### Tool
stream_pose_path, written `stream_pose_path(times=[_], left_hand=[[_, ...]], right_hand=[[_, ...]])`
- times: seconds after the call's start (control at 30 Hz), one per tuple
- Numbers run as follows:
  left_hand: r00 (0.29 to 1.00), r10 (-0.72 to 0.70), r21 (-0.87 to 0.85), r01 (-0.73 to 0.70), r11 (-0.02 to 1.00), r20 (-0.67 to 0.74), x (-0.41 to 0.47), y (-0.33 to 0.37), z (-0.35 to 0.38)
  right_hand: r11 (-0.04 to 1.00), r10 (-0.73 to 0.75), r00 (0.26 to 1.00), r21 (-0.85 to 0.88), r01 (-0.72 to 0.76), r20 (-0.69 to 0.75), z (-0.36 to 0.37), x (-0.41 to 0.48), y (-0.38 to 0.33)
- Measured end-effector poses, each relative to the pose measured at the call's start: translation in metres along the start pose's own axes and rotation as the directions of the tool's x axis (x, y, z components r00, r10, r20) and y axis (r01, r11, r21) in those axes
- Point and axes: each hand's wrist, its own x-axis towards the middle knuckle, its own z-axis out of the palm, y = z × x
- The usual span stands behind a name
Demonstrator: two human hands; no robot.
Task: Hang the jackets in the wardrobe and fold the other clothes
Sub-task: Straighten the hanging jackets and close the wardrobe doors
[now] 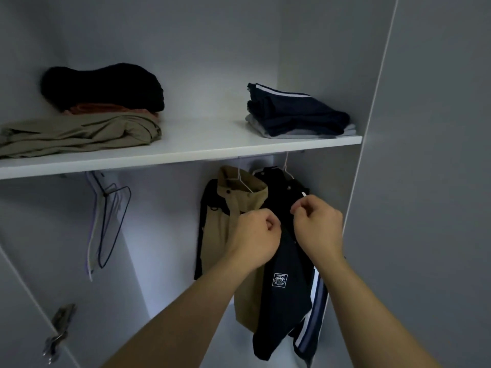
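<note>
head view: inside a pale grey wardrobe (212,49), the navy jacket (287,288) hangs under the white shelf (202,146), just beside a tan jacket (225,235). the left hand (255,235) and right hand (317,227) pinch its front, fingers curled. folded piles (79,134) lie on the shelf, and empty hangers (111,216) hang at the left.

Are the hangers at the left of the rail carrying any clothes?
No, the hangers hang bare under the shelf, with no garment on them.

Bare left hand (256,236), bare right hand (320,229), left forearm (186,309) and right forearm (372,296) uncovered as far as visible
</note>
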Motion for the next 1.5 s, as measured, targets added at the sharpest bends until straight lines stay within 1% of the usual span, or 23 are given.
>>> stream_pose_path(times=[0.13,0.2,0.27,0.33,0.4,0.5,0.57,0.63,0.67,0.73,0.77,0.8,0.83,0.9,0.93,1.0,1.03,1.07,1.1,1.17,1.27,1.37,1.5], left_hand=[[0.988,-0.149,0.042,0.147,0.988,0.049,0.043,-0.023,0.039],[0.963,-0.262,0.092,0.256,0.962,0.066,0.073,-0.037,0.060],[0.902,-0.415,0.103,0.405,0.909,0.119,0.103,-0.050,0.083],[0.816,-0.552,0.082,0.547,0.833,0.172,0.130,-0.062,0.105],[0.746,-0.640,0.061,0.641,0.765,0.181,0.154,-0.075,0.125],[0.686,-0.719,0.056,0.718,0.694,0.111,0.177,-0.093,0.149],[0.667,-0.743,-0.013,0.744,0.668,0.048,0.184,-0.106,0.161],[0.668,-0.744,-0.077,0.743,0.665,0.013,0.188,-0.119,0.167],[0.674,-0.739,-0.066,0.737,0.672,-0.001,0.187,-0.123,0.168],[0.712,-0.697,0.009,0.700,0.714,-0.091,0.182,-0.130,0.163],[0.730,-0.666,0.023,0.676,0.736,-0.152,0.177,-0.136,0.159],[0.734,-0.648,0.008,0.663,0.749,-0.203,0.171,-0.144,0.153],[0.723,-0.651,-0.018,0.666,0.746,-0.232,0.166,-0.153,0.147],[0.689,-0.689,-0.041,0.700,0.713,-0.226,0.154,-0.174,0.133],[0.695,-0.682,-0.049,0.691,0.721,-0.230,0.149,-0.184,0.127],[0.759,-0.594,-0.068,0.600,0.797,-0.266,0.141,-0.198,0.115],[0.788,-0.546,-0.033,0.561,0.827,-0.284,0.139,-0.198,0.108],[0.814,-0.502,0.050,0.537,0.842,-0.291,0.137,-0.199,0.102],[0.842,-0.453,0.171,0.512,0.842,-0.293,0.136,-0.201,0.098],[0.876,-0.378,0.393,0.474,0.788,-0.299,0.134,-0.203,0.086],[0.870,-0.348,0.516,0.489,0.703,-0.350,0.130,-0.202,0.066],[0.863,-0.321,0.558,0.499,0.663,-0.390,0.126,-0.206,0.050],[0.799,-0.380,0.490,0.591,0.640,-0.467,0.114,-0.210,0.036]], right_hand=[[0.993,0.085,0.996,-0.083,-0.081,0.039,0.016,0.035,0.044],[0.983,0.100,0.993,-0.159,-0.088,0.070,0.026,0.057,0.065],[0.965,0.108,0.988,-0.248,-0.079,0.106,0.041,0.079,0.088],[0.929,0.133,0.974,-0.366,-0.058,0.185,0.059,0.099,0.112],[0.885,0.176,0.952,-0.464,-0.042,0.249,0.076,0.116,0.131],[0.849,0.258,0.918,-0.525,-0.067,0.302,0.098,0.132,0.149],[0.838,0.306,0.889,-0.540,-0.080,0.342,0.111,0.136,0.160],[0.812,0.302,0.888,-0.582,-0.050,0.346,0.123,0.138,0.170],[0.804,0.283,0.897,-0.594,-0.030,0.338,0.128,0.139,0.175],[0.807,0.233,0.912,-0.591,0.012,0.337,0.133,0.139,0.182],[0.807,0.205,0.914,-0.589,0.046,0.351,0.136,0.139,0.185],[0.804,0.180,0.914,-0.589,0.076,0.363,0.138,0.137,0.187],[0.804,0.163,0.916,-0.588,0.093,0.367,0.140,0.137,0.188],[0.820,0.160,0.920,-0.567,0.077,0.357,0.146,0.133,0.187],[0.832,0.168,0.922,-0.552,0.058,0.350,0.150,0.131,0.185],[0.847,0.182,0.924,-0.530,0.026,0.335,0.157,0.128,0.182],[0.852,0.185,0.925,-0.524,0.017,0.331,0.159,0.126,0.181],[0.855,0.191,0.925,-0.518,0.008,0.329,0.161,0.124,0.181],[0.857,0.200,0.923,-0.515,-0.001,0.330,0.162,0.123,0.180],[0.857,0.212,0.918,-0.515,-0.010,0.335,0.163,0.122,0.179],[0.855,0.222,0.911,-0.519,-0.011,0.347,0.163,0.124,0.175],[0.860,0.229,0.901,-0.510,-0.010,0.369,0.163,0.125,0.172],[0.867,0.238,0.897,-0.498,-0.023,0.374,0.161,0.125,0.168]])
